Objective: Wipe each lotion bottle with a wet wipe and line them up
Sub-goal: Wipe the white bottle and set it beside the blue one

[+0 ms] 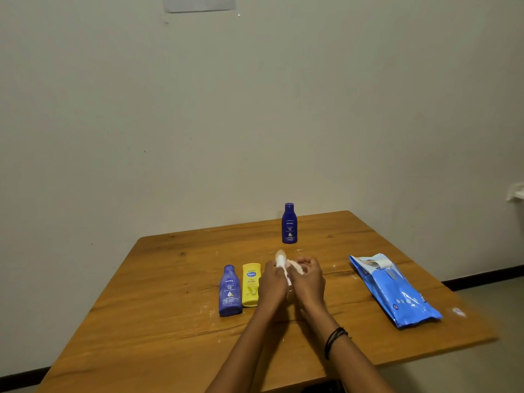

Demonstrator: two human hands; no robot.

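The left hand [273, 282] clasps a pale lotion bottle [280, 258] upright, steadying it while the right hand [307, 279], closed around what seems a wet wipe [295, 266], rubs its side above the table [170, 321].

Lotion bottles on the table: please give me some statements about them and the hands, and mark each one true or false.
1. The dark blue bottle stands upright near the far edge of the table. True.
2. The yellow bottle stands upright. False: it lies flat beside the lighter blue bottle.
3. The pack of wipes lies to the right of the hands. True.
4. Both hands are empty. False: the left hand holds a pale bottle and the right hand presses a wipe on it.
5. The wristband is on the left wrist. False: it is on the right wrist.
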